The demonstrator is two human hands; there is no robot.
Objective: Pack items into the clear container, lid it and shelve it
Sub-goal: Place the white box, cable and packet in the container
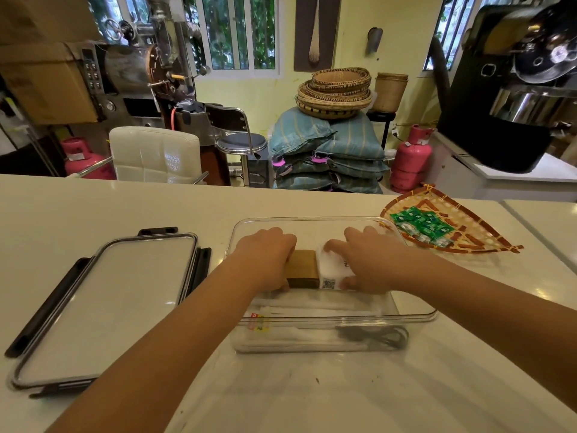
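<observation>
The fingers (282,242) of the left hand (268,257) curl down over the left end of a brown box (302,266), clamped on it, while the right hand (371,260) spreads its fingers over a white packet (332,270) just beside it, thumb on the near edge, pressing it against the box. Both hands seem to be seating the two side by side so they sit low and snug in the middle of the container (312,221), which stands open on the worktop (93,207). Nearer in the container lie flat white packets (312,307) and a dark cable (374,334), likely laid first as a base. The lid (103,304) waits flat at the left, latches open, within reach. Far right, a woven tray (487,232) holds green sachets (421,225), probably still to be packed.
</observation>
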